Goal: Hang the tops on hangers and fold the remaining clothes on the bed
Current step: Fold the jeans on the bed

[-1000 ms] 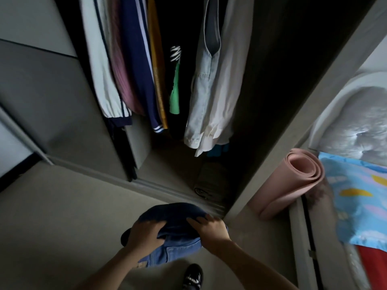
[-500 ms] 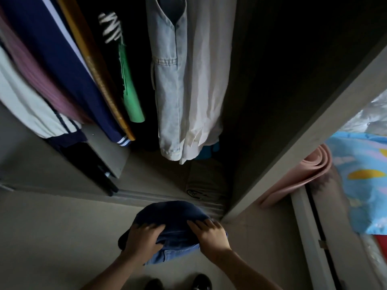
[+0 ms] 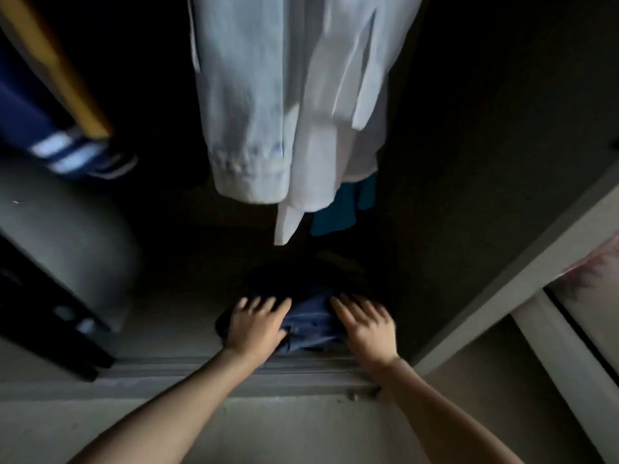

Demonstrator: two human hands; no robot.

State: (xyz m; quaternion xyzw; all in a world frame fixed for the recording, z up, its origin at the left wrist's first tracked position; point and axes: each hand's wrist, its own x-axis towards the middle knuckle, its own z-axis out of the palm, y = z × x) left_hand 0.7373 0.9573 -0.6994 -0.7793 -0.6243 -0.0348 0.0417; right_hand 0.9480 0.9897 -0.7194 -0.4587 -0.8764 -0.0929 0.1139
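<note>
A folded pair of dark blue jeans lies low inside the open wardrobe, just past the door track. My left hand rests on its left part with the fingers stretched forward. My right hand lies on its right edge, fingers spread and straight. Motion blur hides whether the thumbs reach under the cloth. Above the jeans hang a pale denim top and a white shirt, with a teal garment behind them.
At the upper left hang a navy sleeve with white stripes and a yellow garment. The wardrobe's side panel stands to the right. Beyond it are the bed frame and a pink mat.
Both hands have carried the folded jeans forward and down, from above the floor into the bottom of the wardrobe. My view has moved closer, and the fingers now lie flatter.
</note>
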